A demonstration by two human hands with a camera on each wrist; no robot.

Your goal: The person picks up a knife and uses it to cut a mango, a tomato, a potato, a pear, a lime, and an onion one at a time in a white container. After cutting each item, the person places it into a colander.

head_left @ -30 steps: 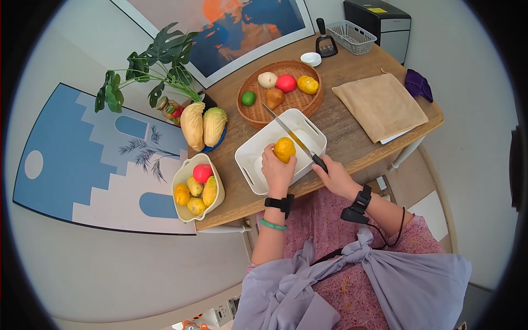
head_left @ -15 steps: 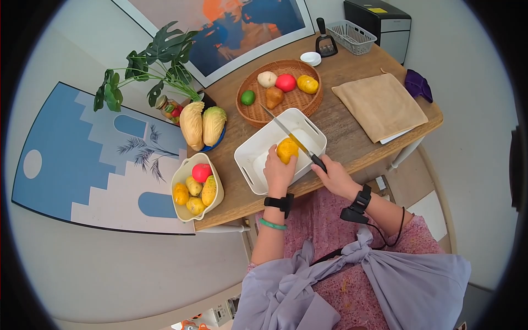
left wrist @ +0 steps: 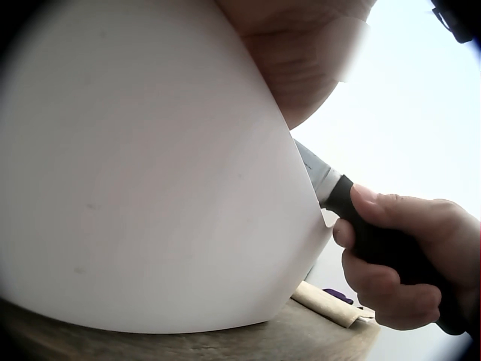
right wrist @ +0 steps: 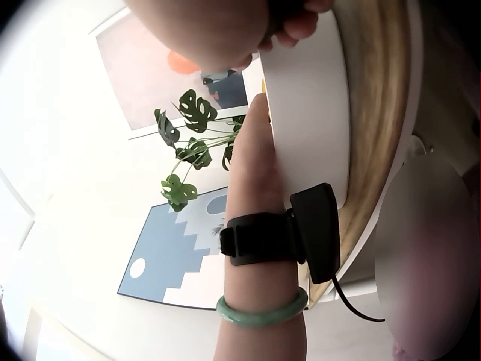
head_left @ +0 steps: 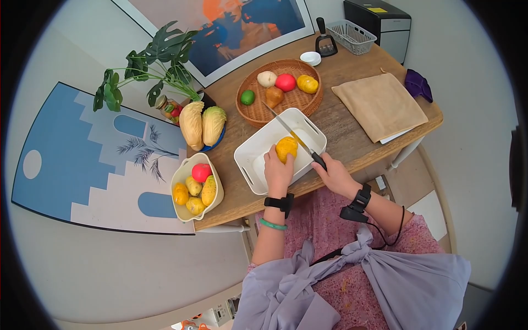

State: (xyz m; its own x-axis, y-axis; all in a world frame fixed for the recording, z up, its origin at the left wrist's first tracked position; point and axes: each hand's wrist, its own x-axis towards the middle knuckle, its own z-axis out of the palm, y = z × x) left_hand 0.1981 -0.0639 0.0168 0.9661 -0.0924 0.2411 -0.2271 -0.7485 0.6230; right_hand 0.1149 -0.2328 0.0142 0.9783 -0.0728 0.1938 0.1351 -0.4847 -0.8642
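Observation:
A white plastic basin with handle slots stands at the table's front. Over it my left hand grips a rounded yellow fruit, fingers along its left and near side. My right hand is wrapped round the black handle of a long knife. The blade slants across the basin toward the far left, its edge close against the fruit's right side. In the left wrist view the basin wall hides the fruit and most of the blade; the knife handle shows in my right fist.
Behind the basin is a round wicker tray with several fruits. To the left, a cream basket holds yellow and red produce. Napa cabbages sit beyond it, by a potted plant. A folded tan cloth lies right.
The yellow fruit has turned in my left hand and shifted slightly right, closer to the blade. The knife and my right hand have barely moved.

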